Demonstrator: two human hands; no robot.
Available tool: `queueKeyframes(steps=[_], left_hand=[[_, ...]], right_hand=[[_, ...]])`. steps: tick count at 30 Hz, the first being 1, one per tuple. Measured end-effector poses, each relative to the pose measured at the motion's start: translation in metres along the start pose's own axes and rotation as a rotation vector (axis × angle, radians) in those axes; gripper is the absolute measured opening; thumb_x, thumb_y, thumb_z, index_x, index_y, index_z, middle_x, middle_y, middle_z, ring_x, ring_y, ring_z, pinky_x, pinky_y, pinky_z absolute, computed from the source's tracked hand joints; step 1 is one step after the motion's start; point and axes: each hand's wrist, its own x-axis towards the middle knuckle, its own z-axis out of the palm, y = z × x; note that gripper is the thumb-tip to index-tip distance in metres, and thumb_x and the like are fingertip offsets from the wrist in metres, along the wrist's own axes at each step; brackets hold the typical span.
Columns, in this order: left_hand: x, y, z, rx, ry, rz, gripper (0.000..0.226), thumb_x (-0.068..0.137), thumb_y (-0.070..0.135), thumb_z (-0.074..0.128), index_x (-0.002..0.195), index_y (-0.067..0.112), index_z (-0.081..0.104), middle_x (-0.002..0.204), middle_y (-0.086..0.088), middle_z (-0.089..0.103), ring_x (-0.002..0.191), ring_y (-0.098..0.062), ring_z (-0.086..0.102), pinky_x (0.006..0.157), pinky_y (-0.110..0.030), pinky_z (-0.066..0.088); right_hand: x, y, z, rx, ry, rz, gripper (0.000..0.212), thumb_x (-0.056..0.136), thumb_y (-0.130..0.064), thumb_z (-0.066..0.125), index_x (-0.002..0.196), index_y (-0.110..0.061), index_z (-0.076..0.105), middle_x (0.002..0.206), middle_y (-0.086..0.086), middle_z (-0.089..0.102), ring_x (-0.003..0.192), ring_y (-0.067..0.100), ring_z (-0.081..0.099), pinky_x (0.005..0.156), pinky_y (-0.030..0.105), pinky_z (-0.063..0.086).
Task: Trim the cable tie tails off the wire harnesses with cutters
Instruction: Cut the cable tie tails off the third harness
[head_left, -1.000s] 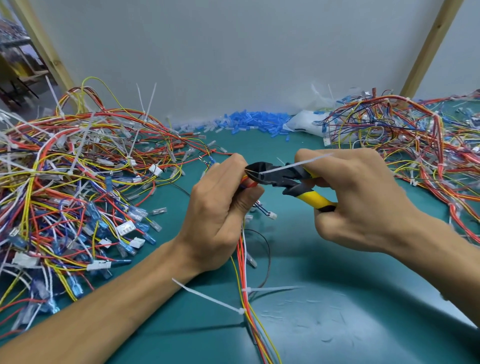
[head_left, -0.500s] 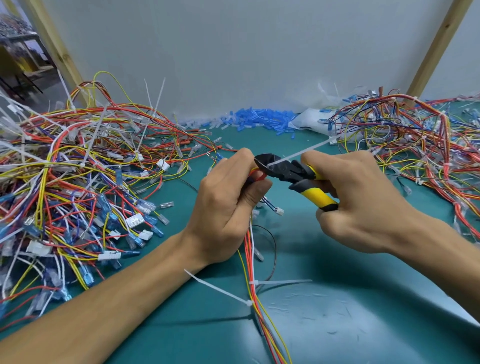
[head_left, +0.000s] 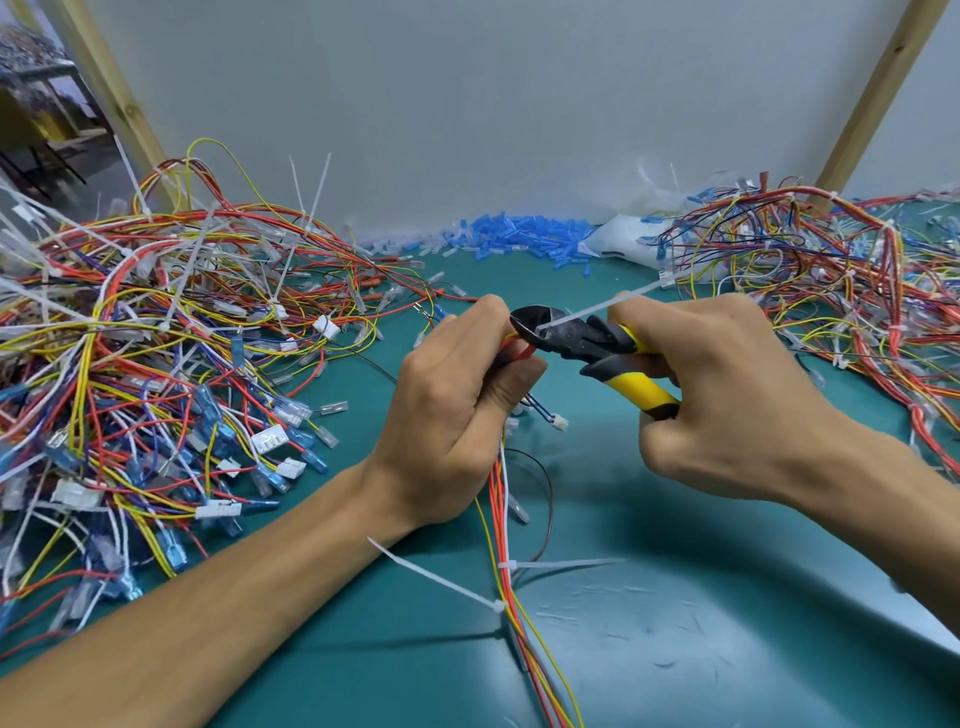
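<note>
- Wooden post (head_left: 111, 98) slants up at far left, in front of the grey wall.
- Left pile of wire harnesses (head_left: 156, 364): red, yellow, blue and white wires in a tangle on the green mat (head_left: 675, 623). Several uncut white tie tails stick up from it.
- Left hand (head_left: 452, 415) is clenched round the held harness (head_left: 501, 499), thumb pressing red wires just beside the cutter head.
- Held harness drops from that fist to the bottom edge. 2 white ties on it have uncut tails, 1 pointing left (head_left: 436, 574) and 1 pointing right (head_left: 566, 564).
- Blue sleeves (head_left: 519, 239) are heaped along the wall behind the hands.
- Cutters (head_left: 587, 343) have a black head and yellow-black handles, and sit between the 2 hands above the mat. The jaws sit at the base of a white tie tail (head_left: 602, 306). I cannot tell if it is cut through.
- That tail runs up and right over the right index finger.
- Right hand (head_left: 727, 400) has its fingers wrapped tight round the cutter handles.
- White bag (head_left: 623, 241) lies by the wall, touching the blue sleeves.
- Right pile of harnesses (head_left: 831, 291) lies on the mat, mostly red and yellow.
- 2nd wooden post (head_left: 878, 93) slants up at far right.
</note>
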Motion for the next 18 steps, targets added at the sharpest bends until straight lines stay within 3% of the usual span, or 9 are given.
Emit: queueKeyframes(steps=[6,10,18], left_hand=[[-0.0004,0.0004,0.0003,0.000,-0.004,-0.002,0.029,0.103,0.014,0.054,0.089,-0.012,0.058,0.076,-0.004,0.044,0.069,-0.027,0.040,0.067,-0.035,0.034],[0.0000,0.0011,-0.0004,0.002,-0.004,-0.007,0.028,0.103,0.014,0.054,0.089,-0.011,0.057,0.078,0.000,0.043,0.069,-0.025,0.039,0.069,-0.032,0.032],[-0.0014,-0.0011,0.0008,0.003,-0.015,-0.002,0.029,0.104,0.016,0.053,0.090,-0.010,0.058,0.077,-0.004,0.044,0.069,-0.026,0.040,0.068,-0.034,0.033]], right_hand=[[-0.0001,0.0000,-0.0003,-0.007,-0.009,-0.002,0.025,0.060,-0.011,0.057,0.075,-0.011,0.037,0.060,0.010,0.034,0.061,0.041,0.030,0.046,0.042,0.031],[0.0001,-0.0015,-0.0001,0.005,-0.023,-0.001,0.023,0.064,-0.014,0.055,0.073,-0.014,0.034,0.060,0.010,0.029,0.062,0.041,0.027,0.051,0.036,0.019],[-0.0005,0.0008,0.0013,0.066,-0.083,0.029,0.038,0.071,-0.007,0.063,0.072,-0.023,0.029,0.060,0.010,0.024,0.062,0.035,0.022,0.052,0.035,0.016]])
